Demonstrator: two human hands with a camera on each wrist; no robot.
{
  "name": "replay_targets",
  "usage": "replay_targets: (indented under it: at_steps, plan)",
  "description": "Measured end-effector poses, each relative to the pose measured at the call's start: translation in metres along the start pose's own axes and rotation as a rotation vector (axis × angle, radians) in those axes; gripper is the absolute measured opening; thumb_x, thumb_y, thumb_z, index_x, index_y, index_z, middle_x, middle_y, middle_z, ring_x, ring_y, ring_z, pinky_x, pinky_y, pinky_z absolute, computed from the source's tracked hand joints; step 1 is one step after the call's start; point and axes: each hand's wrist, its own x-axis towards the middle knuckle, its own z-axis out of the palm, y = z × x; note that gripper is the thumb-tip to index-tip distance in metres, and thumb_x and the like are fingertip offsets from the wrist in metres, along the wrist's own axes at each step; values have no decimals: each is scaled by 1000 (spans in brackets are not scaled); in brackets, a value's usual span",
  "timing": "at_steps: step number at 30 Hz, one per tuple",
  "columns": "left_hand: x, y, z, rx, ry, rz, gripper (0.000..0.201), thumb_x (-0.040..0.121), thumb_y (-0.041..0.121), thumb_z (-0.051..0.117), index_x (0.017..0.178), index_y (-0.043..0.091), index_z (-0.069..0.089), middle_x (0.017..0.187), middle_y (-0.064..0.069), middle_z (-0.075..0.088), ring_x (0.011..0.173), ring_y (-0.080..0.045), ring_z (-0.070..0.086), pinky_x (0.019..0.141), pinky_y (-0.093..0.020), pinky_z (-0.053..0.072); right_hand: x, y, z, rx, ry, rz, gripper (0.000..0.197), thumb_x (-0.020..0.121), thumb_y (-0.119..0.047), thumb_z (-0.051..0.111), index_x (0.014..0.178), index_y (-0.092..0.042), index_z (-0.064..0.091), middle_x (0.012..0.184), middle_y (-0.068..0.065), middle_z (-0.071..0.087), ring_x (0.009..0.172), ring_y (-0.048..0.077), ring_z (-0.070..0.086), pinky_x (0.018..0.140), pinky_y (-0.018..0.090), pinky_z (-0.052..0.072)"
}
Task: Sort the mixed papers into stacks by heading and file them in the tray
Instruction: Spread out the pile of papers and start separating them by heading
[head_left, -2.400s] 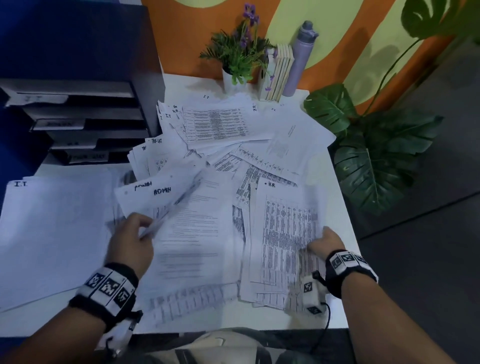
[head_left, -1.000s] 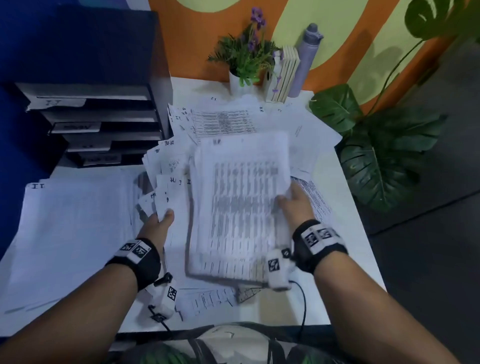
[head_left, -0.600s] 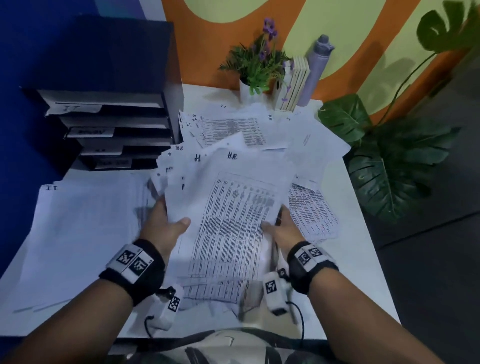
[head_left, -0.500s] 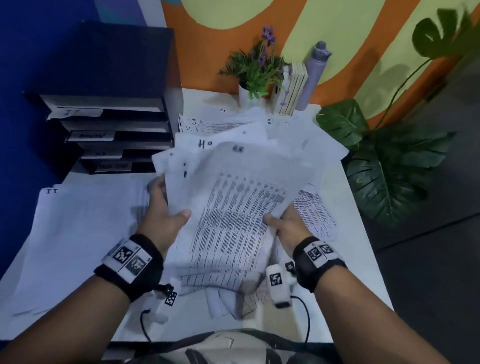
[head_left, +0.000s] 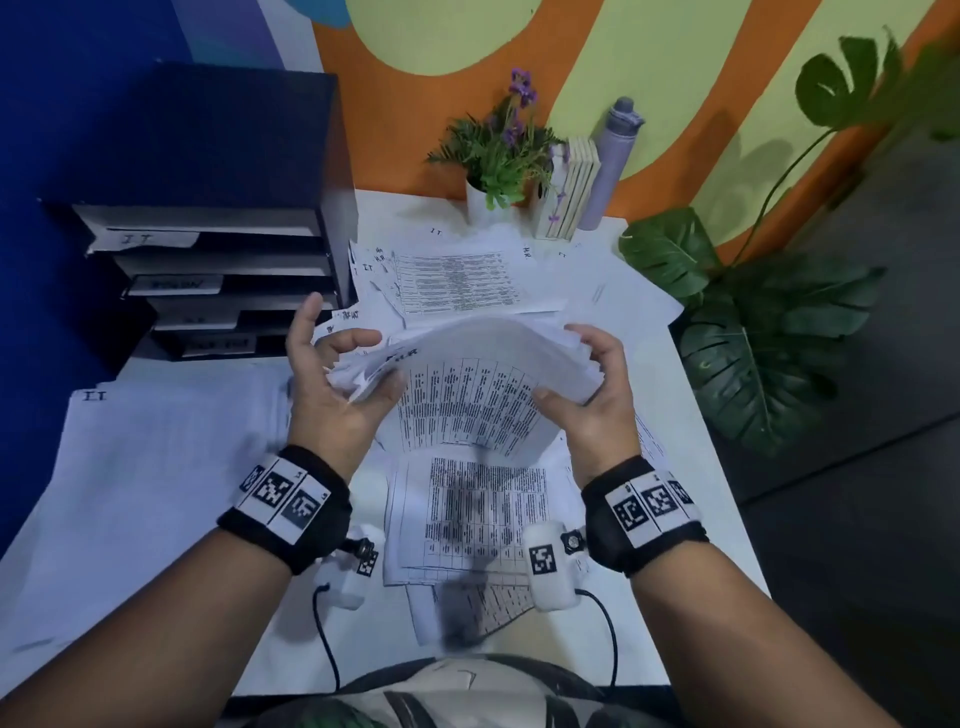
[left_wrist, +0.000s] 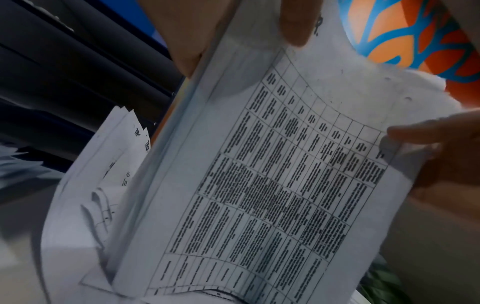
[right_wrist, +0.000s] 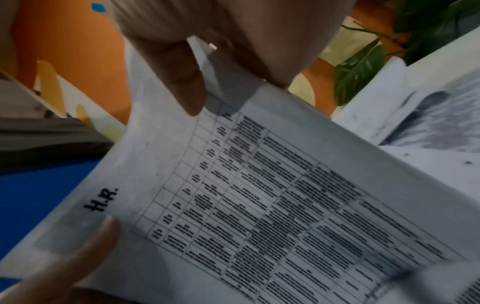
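Note:
I hold a thick stack of printed sheets headed "H.R." (head_left: 467, 374) in the air over the table, bowed upward at its far end. My left hand (head_left: 371, 364) grips its left top corner, thumb on the front sheet, index finger sticking up free. My right hand (head_left: 563, 374) grips the right top corner with fingers curled over the edge. In the left wrist view the stack (left_wrist: 259, 185) shows a printed table. The heading shows in the right wrist view on the stack (right_wrist: 259, 205). The black filing tray (head_left: 208, 260) with labelled slots stands at the back left.
A pile marked "IT" (head_left: 156, 493) covers the table's left side. Loose mixed sheets (head_left: 457, 280) lie behind the held stack, and printed sheets (head_left: 467, 514) lie under it. A potted plant (head_left: 498, 156), books (head_left: 571, 192) and a bottle (head_left: 613, 156) stand along the wall.
Both hands gathered the H.R. sheets off the table, lifted them and shifted up to the stack's top corners. The stack now bows upward; some sheets stayed on the table.

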Motion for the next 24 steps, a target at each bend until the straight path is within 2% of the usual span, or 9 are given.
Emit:
replay_targets:
  at_steps: [3, 6, 8, 11, 14, 16, 19, 21, 24]
  plan:
    - [2, 9, 4, -81, 39, -45, 88, 68, 41, 84, 138, 41, 29, 106, 12, 59, 102, -3, 60, 88, -29, 53, 5, -16, 8, -130, -58, -200, 81, 70, 14, 60, 130, -37, 42, 121, 2, 54, 108, 7, 50, 91, 28, 45]
    - [7, 15, 6, -113, 61, -85, 79, 68, 37, 82, 132, 38, 36, 113, 7, 52, 99, 9, 59, 88, -19, 51, 15, -26, 13, -271, -118, -391, 87, 70, 23, 53, 141, -22, 31, 127, 14, 52, 111, 11, 52, 92, 19, 40]
    - [11, 10, 4, -126, 49, -145, 68, 69, 30, 85, 123, 41, 45, 121, -4, 55, 110, -12, 61, 95, -36, 52, 21, -25, 14, -366, -117, -449, 76, 68, 24, 52, 134, -14, 46, 118, 14, 55, 113, 15, 54, 97, 23, 41]
    - [16, -8, 2, -103, -14, -284, 69, 60, 7, 74, 117, 37, 51, 117, -8, 60, 113, -29, 58, 97, -49, 48, 17, -16, 16, -202, -23, -254, 59, 70, 16, 57, 115, -22, 60, 106, 1, 58, 103, 11, 56, 93, 29, 46]
    - [15, -22, 7, 21, -64, -411, 63, 77, -3, 71, 133, 13, 44, 115, 1, 54, 118, -23, 53, 95, -21, 38, 14, -7, 18, 89, 111, -71, 64, 68, 11, 64, 117, -28, 52, 102, -1, 49, 91, 0, 54, 83, 23, 49]
    - [11, -25, 14, 128, -55, -461, 50, 91, 3, 61, 133, 11, 36, 103, 10, 49, 116, -17, 46, 89, -14, 28, 15, 5, 16, 142, 130, 41, 66, 67, 9, 67, 118, -30, 51, 109, 2, 52, 94, 6, 56, 85, 30, 52]
    - [7, -31, 16, 191, -91, -565, 58, 96, 8, 56, 145, 7, 26, 112, 7, 43, 117, -14, 43, 91, -18, 24, 14, 32, 12, 52, 110, 311, 64, 67, 7, 71, 123, -16, 52, 105, 8, 62, 98, 26, 61, 90, 46, 52]
    - [8, -39, 16, 247, -117, -627, 50, 96, 15, 57, 141, 5, 38, 119, 0, 51, 125, -23, 47, 91, -17, 26, 11, 48, 11, -56, 80, 429, 56, 68, 3, 73, 119, -12, 55, 104, 9, 64, 101, 31, 60, 92, 52, 50]
    - [7, -42, 15, 346, -118, -664, 49, 99, 29, 52, 140, 5, 42, 120, -9, 57, 111, -24, 54, 85, -18, 37, 11, 56, 13, -108, 48, 482, 44, 75, -5, 75, 113, -16, 56, 111, 12, 63, 104, 28, 60, 95, 51, 48]
